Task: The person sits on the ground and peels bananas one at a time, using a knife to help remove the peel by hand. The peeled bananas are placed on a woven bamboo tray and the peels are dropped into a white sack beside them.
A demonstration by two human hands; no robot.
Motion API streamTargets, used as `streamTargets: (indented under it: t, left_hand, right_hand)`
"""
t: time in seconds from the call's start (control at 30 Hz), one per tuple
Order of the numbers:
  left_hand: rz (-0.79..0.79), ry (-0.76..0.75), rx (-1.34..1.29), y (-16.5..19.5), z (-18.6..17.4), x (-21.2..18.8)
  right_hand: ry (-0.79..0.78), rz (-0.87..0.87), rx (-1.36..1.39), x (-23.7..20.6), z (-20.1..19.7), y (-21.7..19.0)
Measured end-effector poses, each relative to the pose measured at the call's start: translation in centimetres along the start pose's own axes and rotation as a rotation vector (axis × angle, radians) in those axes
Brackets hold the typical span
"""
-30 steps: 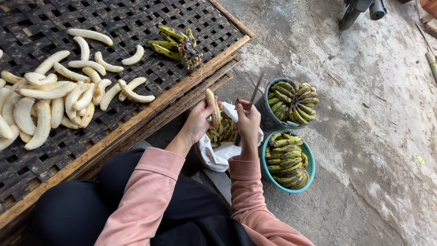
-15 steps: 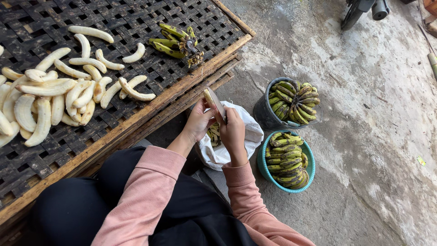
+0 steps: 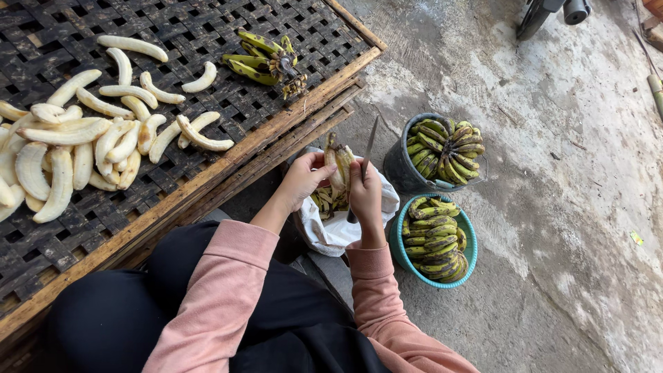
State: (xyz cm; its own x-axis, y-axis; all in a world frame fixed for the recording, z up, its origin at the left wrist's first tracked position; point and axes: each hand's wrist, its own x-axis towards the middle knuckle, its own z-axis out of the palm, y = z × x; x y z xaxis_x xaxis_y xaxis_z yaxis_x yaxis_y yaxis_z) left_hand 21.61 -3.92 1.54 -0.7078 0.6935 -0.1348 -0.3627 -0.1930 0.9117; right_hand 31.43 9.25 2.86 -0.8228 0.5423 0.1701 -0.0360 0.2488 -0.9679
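My left hand (image 3: 302, 181) grips a partly peeled banana (image 3: 338, 164) over a white sack (image 3: 338, 231) that holds peels. My right hand (image 3: 364, 197) touches the same banana and holds a knife (image 3: 368, 150) with its blade pointing up. Peeled bananas (image 3: 83, 148) lie in a pile on the dark woven tray (image 3: 228, 103) to my left. A small unpeeled bunch (image 3: 266, 62) rests at the tray's far edge.
A dark bucket (image 3: 404, 169) and a teal basin (image 3: 400, 245), both full of green-yellow bananas, stand on the concrete floor to my right. The tray's wooden frame (image 3: 276, 145) runs diagonally in front of my knees. A dark object (image 3: 549, 14) stands at the top.
My right hand came back to the banana with the knife, and the skin now hangs open on the fruit. Both hands stay above the sack.
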Motion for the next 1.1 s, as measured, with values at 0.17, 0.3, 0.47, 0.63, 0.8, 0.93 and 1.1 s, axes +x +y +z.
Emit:
streamTargets:
  t: [0.17,0.3,0.47,0.63,0.8,0.93,1.1]
  left_hand:
    - [-0.17,0.018,0.079,-0.1,0.2,-0.2]
    - [-0.131,0.003,-0.082,-0.4,0.3,0.3]
    - [-0.195,-0.001,0.008,-1.0,0.0,0.7]
    - [-0.223,0.013,0.163,-0.7,-0.7,0.3]
    - [-0.202,0.01,0.082,-0.2,-0.6,-0.1]
    - [0.124,0.097,0.425,0.3,0.3,-0.8]
    - [0.413,0.235,0.814,1.1,2.1,-2.5]
  right_hand:
    - [-0.058,-0.236,-0.161,-0.1,-0.3,0.5]
    - [-0.026,-0.106,-0.052,-0.4,-0.5,1.2]
    - [0.103,-0.17,-0.075,-0.3,-1.5,0.8]
    - [0.161,0.022,-0.549,-0.5,-3.6,0.7]
    - [0.097,0.075,-0.749,-0.5,-4.1,2.1]
    - [0.137,-0.048,-0.244,-0.3,-2.5,2.4]
    - [0.103,0.054,0.129,-0.2,0.1,0.3]
